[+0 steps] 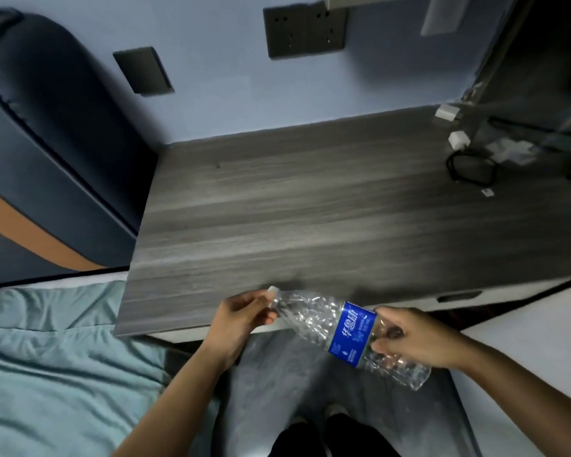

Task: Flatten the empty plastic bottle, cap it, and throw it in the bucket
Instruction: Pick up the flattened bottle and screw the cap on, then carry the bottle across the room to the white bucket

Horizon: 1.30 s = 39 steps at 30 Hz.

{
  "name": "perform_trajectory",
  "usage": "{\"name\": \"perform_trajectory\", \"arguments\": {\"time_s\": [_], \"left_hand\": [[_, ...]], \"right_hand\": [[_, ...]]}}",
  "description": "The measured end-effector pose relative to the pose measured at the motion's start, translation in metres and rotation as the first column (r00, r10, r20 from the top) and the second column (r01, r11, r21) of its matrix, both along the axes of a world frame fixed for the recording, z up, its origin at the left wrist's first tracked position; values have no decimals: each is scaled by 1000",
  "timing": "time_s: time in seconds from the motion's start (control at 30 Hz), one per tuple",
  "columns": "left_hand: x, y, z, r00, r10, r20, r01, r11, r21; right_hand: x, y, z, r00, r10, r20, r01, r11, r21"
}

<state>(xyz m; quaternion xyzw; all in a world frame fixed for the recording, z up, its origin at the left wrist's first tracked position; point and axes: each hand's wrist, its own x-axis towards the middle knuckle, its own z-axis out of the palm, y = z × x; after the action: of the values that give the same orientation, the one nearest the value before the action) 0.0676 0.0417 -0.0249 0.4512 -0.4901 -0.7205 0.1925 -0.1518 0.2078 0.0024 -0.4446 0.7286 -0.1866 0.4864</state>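
Note:
A clear, crinkled plastic bottle [314, 319] with a blue label lies slanted in the air over the front edge of the grey wooden table [294, 206], neck to the upper left, base to the lower right. My left hand [241, 316] pinches the neck end, where a white cap [272, 289] shows at the fingertips. My right hand [416, 338] grips the bottle's lower body just past the label. No bucket is visible.
White chargers [457, 140] and black cables [472, 168] lie at the table's far right. A bed with a teal sheet [56, 357] is at the left, a padded headboard [47, 136] behind it. My legs and shoes are below the bottle.

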Motion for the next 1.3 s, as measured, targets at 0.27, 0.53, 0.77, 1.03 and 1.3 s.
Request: {"name": "perform_trajectory", "arguments": {"time_s": [0.27,0.53,0.77,1.03,1.3], "left_hand": [[54,22,-55,952,-140,271,164,984,-69],[142,45,-111,600,-452,660,560,826,57],[177,63,-124,234,-454,860,810,580,86],[155,110,-130,144,-494,858,884,454,113],[122,124,-132,90,-557,825,957,279,84]], "right_hand": [[62,51,-17,963,-250,-100,248,968,-31],[145,117,-49,874,-472,-113,483,870,100],[188,188,-76,744,-657,-124,666,716,207],[213,275,-98,596,-801,-53,761,543,355],[258,327,-108,489,-852,-186,824,381,420]]}}
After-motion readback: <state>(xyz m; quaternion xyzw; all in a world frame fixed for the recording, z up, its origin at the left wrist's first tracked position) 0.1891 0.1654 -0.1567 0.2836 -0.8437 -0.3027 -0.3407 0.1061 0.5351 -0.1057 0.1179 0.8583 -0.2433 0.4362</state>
